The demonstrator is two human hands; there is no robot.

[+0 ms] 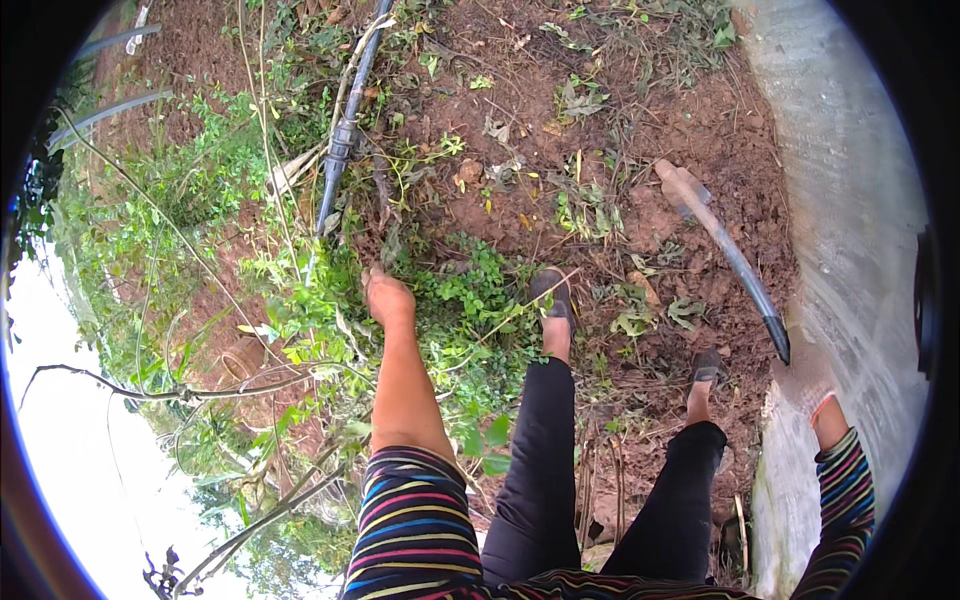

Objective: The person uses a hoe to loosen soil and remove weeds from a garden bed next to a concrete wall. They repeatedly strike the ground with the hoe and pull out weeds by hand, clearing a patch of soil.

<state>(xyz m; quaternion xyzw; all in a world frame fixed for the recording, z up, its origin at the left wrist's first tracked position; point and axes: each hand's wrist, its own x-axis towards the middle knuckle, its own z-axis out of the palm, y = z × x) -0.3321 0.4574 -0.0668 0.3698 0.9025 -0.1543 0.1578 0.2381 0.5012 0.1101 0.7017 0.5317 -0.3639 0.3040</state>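
My left hand [390, 297] is bare and reaches down into low green weeds [476, 289]. Its fingers look curled, but leaves and the back of the hand hide whether they hold a stem. Just beyond it runs a black plastic pipe [352, 112] with a ribbed coupling [340, 146]. My right hand [806, 379], in a dirty knit work glove with an orange-edged cuff, is shut on the end of a tool's dark handle [739, 274]. The tool's flat, soil-covered head [682, 187] points away over the reddish soil; its exact kind is unclear.
A pale concrete wall [840, 187] runs along the right. Bare branches [225, 390] and thin stems cross the left side. A brown pot-like container [244, 358] lies among plants. My shoes [553, 292] stand on soil strewn with wilted leaves [682, 311].
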